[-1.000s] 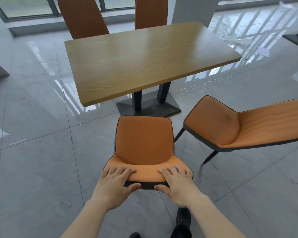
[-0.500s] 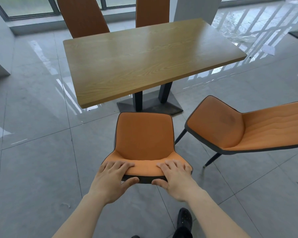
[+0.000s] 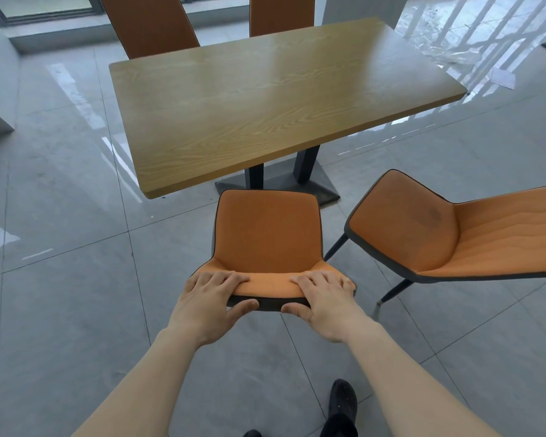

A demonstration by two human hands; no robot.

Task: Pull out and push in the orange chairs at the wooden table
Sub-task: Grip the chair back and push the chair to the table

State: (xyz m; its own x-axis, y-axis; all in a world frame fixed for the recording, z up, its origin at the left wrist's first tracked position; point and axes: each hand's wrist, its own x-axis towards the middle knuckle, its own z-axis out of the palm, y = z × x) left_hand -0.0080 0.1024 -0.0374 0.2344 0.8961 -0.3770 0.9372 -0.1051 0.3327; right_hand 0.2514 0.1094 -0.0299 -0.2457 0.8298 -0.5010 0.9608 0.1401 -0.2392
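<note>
Head view showed the left hand [image 3: 210, 305] and right hand [image 3: 323, 302] both clasping the near orange chair's [image 3: 267, 234] backrest top (thumbs behind), the wooden table [image 3: 265, 102] at twelve o'clock.

The rectangular wooden table [image 3: 275, 99] stands central. Before it sits one orange cushioned chair [image 3: 267, 234], another orange chair [image 3: 448, 234] to its right. Two orange chair backs [image 3: 147, 23] rise behind it.

Readable text: none anywhere in frame
Wooden table [image 3: 265, 99]: bare grain only, no label or number
Orange chair [image 3: 267, 234], centre of frame: no brand tag visible
Paper scrap [image 3: 503, 79], upper right on floor: too small to tell any print
</note>
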